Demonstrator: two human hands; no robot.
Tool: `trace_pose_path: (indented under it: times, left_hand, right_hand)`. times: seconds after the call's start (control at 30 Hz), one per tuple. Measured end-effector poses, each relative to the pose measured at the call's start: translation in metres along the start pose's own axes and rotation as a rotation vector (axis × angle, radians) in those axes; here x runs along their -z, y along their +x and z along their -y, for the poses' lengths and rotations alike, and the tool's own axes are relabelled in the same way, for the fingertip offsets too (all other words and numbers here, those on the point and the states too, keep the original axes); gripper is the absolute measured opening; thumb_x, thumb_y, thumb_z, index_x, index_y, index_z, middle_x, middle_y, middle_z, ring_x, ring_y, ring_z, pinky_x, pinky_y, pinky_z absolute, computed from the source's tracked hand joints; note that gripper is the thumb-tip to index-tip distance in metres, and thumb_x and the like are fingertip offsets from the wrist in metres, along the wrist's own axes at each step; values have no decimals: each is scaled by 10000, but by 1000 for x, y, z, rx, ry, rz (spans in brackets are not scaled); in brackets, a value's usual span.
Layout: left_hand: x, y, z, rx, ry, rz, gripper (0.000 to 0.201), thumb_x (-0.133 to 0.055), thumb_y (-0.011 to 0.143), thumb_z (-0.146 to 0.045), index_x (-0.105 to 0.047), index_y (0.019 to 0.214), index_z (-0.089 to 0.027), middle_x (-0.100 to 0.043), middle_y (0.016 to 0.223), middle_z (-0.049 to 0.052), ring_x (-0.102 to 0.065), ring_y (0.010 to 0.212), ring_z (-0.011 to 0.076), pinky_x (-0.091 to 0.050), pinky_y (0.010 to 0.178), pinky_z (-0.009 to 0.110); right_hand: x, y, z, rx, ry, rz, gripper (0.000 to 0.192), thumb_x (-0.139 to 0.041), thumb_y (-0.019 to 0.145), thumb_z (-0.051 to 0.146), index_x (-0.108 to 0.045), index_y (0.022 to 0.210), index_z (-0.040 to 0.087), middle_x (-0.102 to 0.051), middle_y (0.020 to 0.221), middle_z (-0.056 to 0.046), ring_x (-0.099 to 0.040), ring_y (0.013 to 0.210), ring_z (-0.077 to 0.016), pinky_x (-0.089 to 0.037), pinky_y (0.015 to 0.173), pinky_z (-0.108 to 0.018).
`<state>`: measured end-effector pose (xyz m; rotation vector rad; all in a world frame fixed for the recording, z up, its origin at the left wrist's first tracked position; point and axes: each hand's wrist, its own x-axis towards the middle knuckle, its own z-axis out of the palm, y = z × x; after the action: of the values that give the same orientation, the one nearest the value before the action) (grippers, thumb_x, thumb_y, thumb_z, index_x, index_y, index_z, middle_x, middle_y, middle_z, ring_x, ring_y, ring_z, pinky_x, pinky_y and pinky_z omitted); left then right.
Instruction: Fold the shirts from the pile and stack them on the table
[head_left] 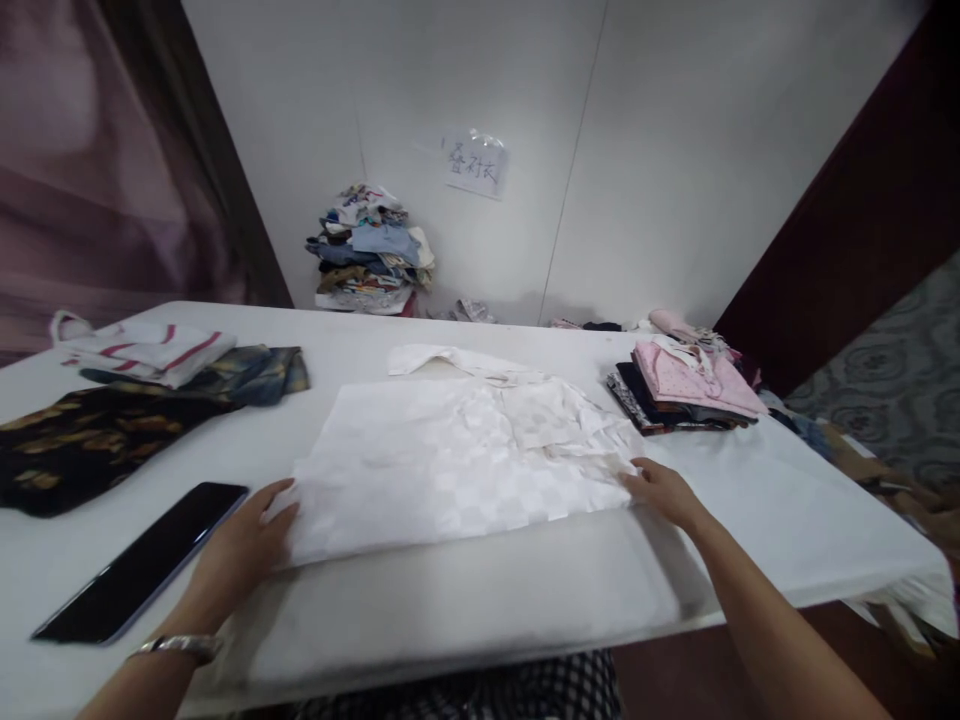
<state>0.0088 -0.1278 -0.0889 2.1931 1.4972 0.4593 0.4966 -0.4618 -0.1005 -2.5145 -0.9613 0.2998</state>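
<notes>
A white shirt (420, 450) with a faint checked pattern lies partly folded on the white table, its near edge running straight between my hands. One sleeve stretches out along its far side, and the right part is rumpled. My left hand (251, 535) pinches the shirt's near left corner between thumb and fingers. At the opposite end, my right hand (664, 492) grips the right edge of the cloth. A bracelet circles my left wrist. Close beside my left hand lies a dark phone-like slab (142, 565), flat on the table.
Folded shirts with a pink one on top (697, 375) form a stack at the right. Several loose garments, including a black patterned one (90, 440), lie at the left. A tall clothes pile (371, 250) stands behind the table (465, 610), below a paper sign (477, 165).
</notes>
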Motion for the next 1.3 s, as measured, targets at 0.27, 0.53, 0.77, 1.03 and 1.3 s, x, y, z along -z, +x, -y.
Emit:
trace_pose_path:
  times: [0.27,0.53,0.77,1.03,1.3]
  left_hand:
    - [-6,-5,0,42,-8,-66,481,-450,789,-394,-605,1186,-171,-689,992,92,-646,706,197,-504,644,298]
    - [-18,-16,-11,-275,106,-272,480,-389,874,-436,-607,1170,-128,-642,1181,173,-631,1035,282,-488,931,415]
    - [-59,-18,-3,-632,337,-52,494,-414,910,-460,-546,1331,-237,-481,1447,101,-425,1348,278,-319,1113,496]
    - [-62,-4,27,-603,415,-26,513,-369,929,-406,-462,1408,-248,-415,1492,76,-330,1403,287,-265,1123,537]
    - [-66,-4,28,-617,407,-54,495,-389,917,-367,-481,1396,-280,-416,1495,81,-321,1407,295,-236,1128,550]
  right_hand:
    - [-9,-4,-32,-21,-241,-137,334,-433,855,381,-680,996,205,-727,888,-116,-663,800,-268,-468,672,-335]
    - [-21,-26,33,445,-32,-336,398,-396,892,325,-655,1164,196,-648,1232,-109,-578,1169,-268,-440,1030,-442]
    - [-55,-31,38,557,-49,-30,419,-459,915,418,-621,1253,233,-576,1351,-82,-528,1257,-275,-416,1067,-489]
    - [-26,-35,-54,344,-135,-285,391,-403,909,341,-696,1123,194,-653,1237,-113,-569,1209,-290,-426,1062,-488]
    - [-30,-60,-1,446,-46,-322,440,-444,929,398,-575,1310,222,-518,1409,-84,-378,1379,-273,-341,1124,-515]
